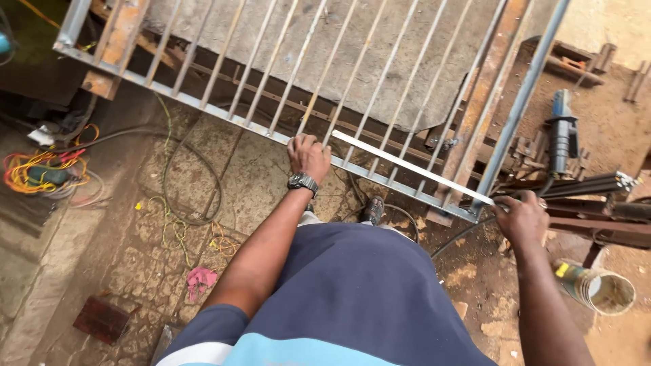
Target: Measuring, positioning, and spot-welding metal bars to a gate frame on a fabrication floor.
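- Tangled cables lie at nine o'clock on the floor.
- Left hand grips the metal grille frame at centre.
- Loose flat bar lies along the grille.
- Right hand clasps the bar's end at three o'clock.

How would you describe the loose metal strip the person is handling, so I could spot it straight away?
Find the big grey metal gate frame with its many upright bars, lying flat over the workshop floor. Along its near rail, the left hand and the right hand each grip one end of a flat metal bar. Unlike the fixed bars, it lies loose, slanting across them.
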